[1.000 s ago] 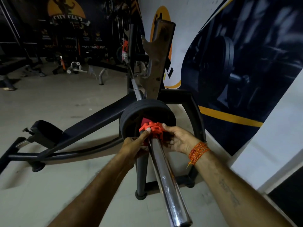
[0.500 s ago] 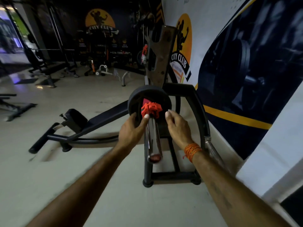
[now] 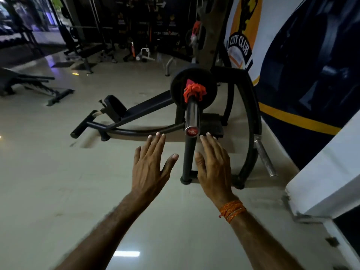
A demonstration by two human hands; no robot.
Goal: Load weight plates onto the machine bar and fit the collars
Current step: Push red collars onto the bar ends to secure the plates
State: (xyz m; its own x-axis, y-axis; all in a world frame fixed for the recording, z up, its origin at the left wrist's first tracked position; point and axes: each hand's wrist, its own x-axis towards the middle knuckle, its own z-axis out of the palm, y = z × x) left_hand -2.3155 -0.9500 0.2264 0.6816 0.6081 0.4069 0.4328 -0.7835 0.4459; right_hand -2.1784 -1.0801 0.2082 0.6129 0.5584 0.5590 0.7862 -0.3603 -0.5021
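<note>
A black weight plate [image 3: 177, 84] sits on the chrome bar sleeve [image 3: 191, 114], which points toward me and ends in a red cap. A red-orange collar [image 3: 194, 91] is clamped on the sleeve against the plate's face. My left hand [image 3: 151, 164] hovers open, fingers spread, below and left of the sleeve's end. On the other side, my right hand [image 3: 213, 166] is open too, with an orange thread band at the wrist. Neither hand touches the bar, the collar or the plate.
The bar rests on a black rack frame [image 3: 251, 121] beside the mural wall [image 3: 303, 65]. A bare chrome peg [image 3: 265, 158] sticks out at the frame's lower right. A bench pad [image 3: 115, 108] lies left on the pale floor. More gym machines stand at the back left.
Both hands let go of the collar and pulled back toward me, past the sleeve's end. The view has backed away from the plate.
</note>
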